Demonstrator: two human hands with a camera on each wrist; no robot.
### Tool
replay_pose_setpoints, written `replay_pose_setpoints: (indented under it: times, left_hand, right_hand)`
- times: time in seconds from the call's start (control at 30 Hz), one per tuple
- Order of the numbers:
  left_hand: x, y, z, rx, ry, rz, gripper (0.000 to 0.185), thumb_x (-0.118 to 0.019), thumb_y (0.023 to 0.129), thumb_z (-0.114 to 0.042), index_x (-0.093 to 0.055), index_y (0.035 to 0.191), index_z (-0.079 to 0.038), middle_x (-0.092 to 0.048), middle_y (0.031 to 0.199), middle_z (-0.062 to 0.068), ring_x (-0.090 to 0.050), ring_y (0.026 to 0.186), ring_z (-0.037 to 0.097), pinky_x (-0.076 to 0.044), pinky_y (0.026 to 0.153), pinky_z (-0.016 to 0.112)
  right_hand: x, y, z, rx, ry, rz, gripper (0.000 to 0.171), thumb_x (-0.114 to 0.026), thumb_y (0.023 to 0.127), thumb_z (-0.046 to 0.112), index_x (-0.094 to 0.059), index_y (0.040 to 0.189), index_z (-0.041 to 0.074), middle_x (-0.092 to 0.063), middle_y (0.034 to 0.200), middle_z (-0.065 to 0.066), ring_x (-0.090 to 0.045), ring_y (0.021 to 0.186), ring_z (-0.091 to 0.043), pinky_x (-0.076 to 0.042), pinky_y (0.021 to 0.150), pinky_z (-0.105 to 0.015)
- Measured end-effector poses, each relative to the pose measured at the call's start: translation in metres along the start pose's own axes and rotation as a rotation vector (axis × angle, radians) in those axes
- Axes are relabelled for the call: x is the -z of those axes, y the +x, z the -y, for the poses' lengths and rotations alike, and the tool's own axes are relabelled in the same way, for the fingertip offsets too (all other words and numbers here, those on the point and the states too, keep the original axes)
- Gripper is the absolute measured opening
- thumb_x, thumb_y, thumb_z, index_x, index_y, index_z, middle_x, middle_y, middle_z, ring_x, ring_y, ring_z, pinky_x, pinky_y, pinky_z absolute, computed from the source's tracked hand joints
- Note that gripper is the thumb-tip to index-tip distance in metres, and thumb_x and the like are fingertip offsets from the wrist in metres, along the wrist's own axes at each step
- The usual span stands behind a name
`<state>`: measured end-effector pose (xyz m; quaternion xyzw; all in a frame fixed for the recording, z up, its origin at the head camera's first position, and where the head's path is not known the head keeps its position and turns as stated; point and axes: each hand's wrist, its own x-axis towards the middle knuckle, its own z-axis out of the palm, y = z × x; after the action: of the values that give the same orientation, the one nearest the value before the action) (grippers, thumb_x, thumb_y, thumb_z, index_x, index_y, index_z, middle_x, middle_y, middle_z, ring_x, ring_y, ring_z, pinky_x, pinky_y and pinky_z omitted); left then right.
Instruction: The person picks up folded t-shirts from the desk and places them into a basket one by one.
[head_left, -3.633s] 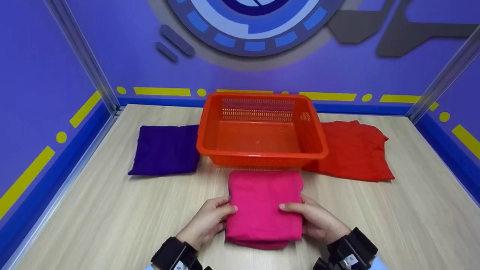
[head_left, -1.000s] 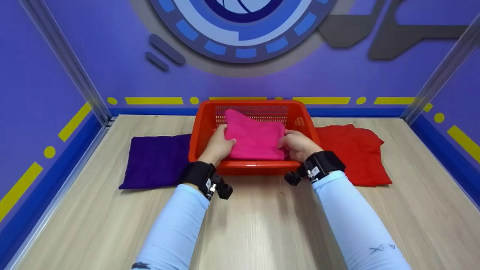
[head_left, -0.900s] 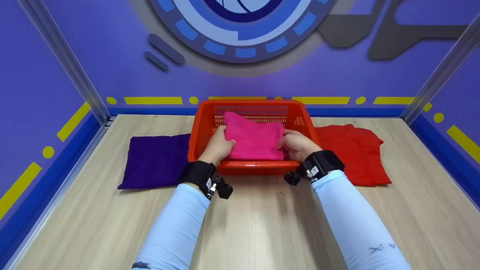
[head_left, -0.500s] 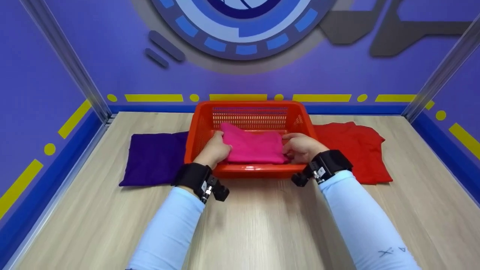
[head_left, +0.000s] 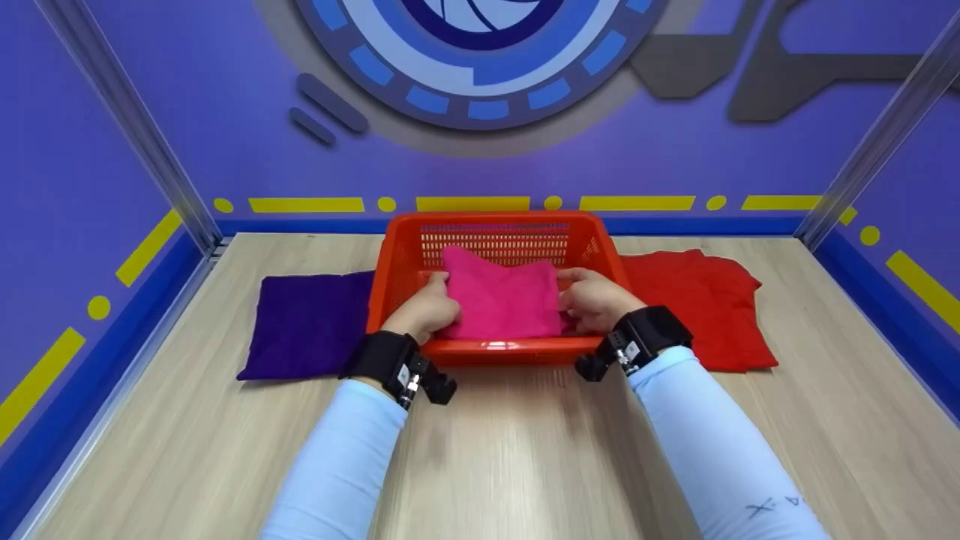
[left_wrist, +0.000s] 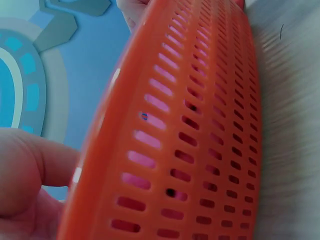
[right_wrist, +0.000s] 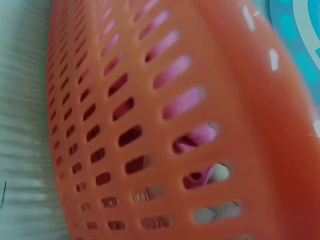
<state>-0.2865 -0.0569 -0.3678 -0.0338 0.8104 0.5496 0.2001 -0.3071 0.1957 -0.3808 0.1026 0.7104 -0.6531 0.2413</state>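
A folded pink cloth (head_left: 506, 300) lies in the front part of an orange-red plastic basket (head_left: 495, 352), its far left corner raised. At its left edge my left hand (head_left: 429, 309) grips it, thumb overlapping the fabric. My right hand (head_left: 596, 300) reaches over the basket's right side and touches the cloth's right edge with loosely bent fingers. The left wrist view shows part of the left hand (left_wrist: 30, 175) beyond the basket rim. Through the slots in the right wrist view, the pink cloth (right_wrist: 182, 104) and pale fingertips (right_wrist: 220, 172) show.
A folded purple cloth (head_left: 307, 326) lies left of the basket on the wood-grain table (head_left: 495, 450). To the right is a folded red cloth (head_left: 697, 311), partly covered by the basket in view. Blue-purple panels (head_left: 480, 172) enclose the back and sides.
Both hands have carried the pink cloth from the table's front into the basket. Over the last second it sinks slightly lower, the basket shifts slightly left, and the right hand's fingers loosen.
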Motion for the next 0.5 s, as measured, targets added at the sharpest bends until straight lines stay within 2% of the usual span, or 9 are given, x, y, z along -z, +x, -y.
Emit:
replay_pose_setpoints:
  times: [0.13,0.2,0.23,0.3,0.33,0.4,0.43,0.5]
  left_hand:
    - [-0.004,0.002,0.001,-0.004,0.055,-0.004,0.089,-0.043,0.086,0.017,-0.003,0.162,-0.004,-0.017,0.165,0.017,-0.029,0.138,0.032,-0.032,0.106,0.036]
    - [-0.006,0.003,0.002,-0.01,0.109,-0.018,0.085,-0.041,0.089,0.015,-0.003,0.162,-0.004,-0.025,0.162,0.02,-0.035,0.133,0.031,-0.032,0.106,0.036]
    - [-0.007,0.004,0.002,-0.01,0.135,-0.023,0.083,-0.041,0.091,0.015,-0.003,0.162,-0.004,-0.034,0.157,0.022,-0.041,0.125,0.031,-0.036,0.102,0.035]
    - [-0.009,0.006,0.003,-0.008,0.193,-0.035,0.081,-0.041,0.093,0.014,-0.003,0.162,-0.005,-0.054,0.134,0.023,-0.051,0.103,0.028,-0.041,0.088,0.032]
    - [-0.01,0.007,0.003,-0.006,0.22,-0.037,0.081,-0.041,0.094,0.014,-0.003,0.163,-0.006,-0.061,0.118,0.021,-0.05,0.09,0.025,-0.04,0.081,0.031]
    - [-0.01,0.01,0.004,-0.003,0.259,-0.036,0.081,-0.041,0.094,0.014,-0.005,0.163,-0.009,-0.062,0.097,0.016,-0.042,0.071,0.021,-0.036,0.069,0.029]
    - [-0.01,0.011,0.005,-0.004,0.278,-0.032,0.081,-0.041,0.094,0.014,-0.007,0.164,-0.011,-0.061,0.094,0.015,-0.038,0.067,0.02,-0.034,0.065,0.029]
    - [-0.01,0.012,0.005,-0.022,0.321,-0.026,0.078,-0.041,0.094,0.014,-0.015,0.163,-0.012,-0.064,0.106,0.016,-0.043,0.073,0.02,-0.035,0.068,0.029]
  right_hand:
    - [-0.003,-0.001,-0.001,0.012,0.023,0.004,0.068,-0.045,0.094,-0.011,-0.027,0.156,0.008,-0.044,0.136,-0.018,-0.052,0.106,-0.03,-0.052,0.09,-0.042]
    - [-0.004,-0.001,-0.001,0.009,0.034,0.001,0.067,-0.046,0.094,-0.011,-0.029,0.156,0.009,-0.045,0.137,-0.018,-0.054,0.106,-0.031,-0.053,0.091,-0.043]
    - [-0.005,0.0,-0.001,0.009,0.038,0.003,0.067,-0.046,0.095,-0.011,-0.029,0.156,0.009,-0.045,0.138,-0.019,-0.055,0.107,-0.031,-0.054,0.092,-0.043]
    - [-0.005,0.0,-0.001,0.005,0.049,0.003,0.066,-0.047,0.095,-0.01,-0.03,0.155,0.009,-0.045,0.14,-0.019,-0.055,0.108,-0.032,-0.053,0.095,-0.045]
    - [-0.005,0.0,-0.001,0.005,0.052,0.001,0.065,-0.048,0.096,-0.009,-0.031,0.155,0.01,-0.045,0.14,-0.019,-0.055,0.11,-0.033,-0.053,0.096,-0.046]
    - [-0.005,-0.001,-0.001,0.008,0.055,0.004,0.065,-0.048,0.096,-0.009,-0.03,0.155,0.009,-0.045,0.141,-0.019,-0.054,0.112,-0.033,-0.051,0.098,-0.047]
    - [-0.005,-0.001,-0.001,0.009,0.055,0.005,0.065,-0.049,0.096,-0.009,-0.03,0.156,0.009,-0.045,0.142,-0.019,-0.054,0.112,-0.033,-0.051,0.098,-0.047]
    - [-0.005,-0.001,-0.001,0.01,0.058,0.006,0.067,-0.049,0.096,-0.008,-0.029,0.157,0.01,-0.045,0.141,-0.019,-0.053,0.111,-0.032,-0.051,0.097,-0.045]
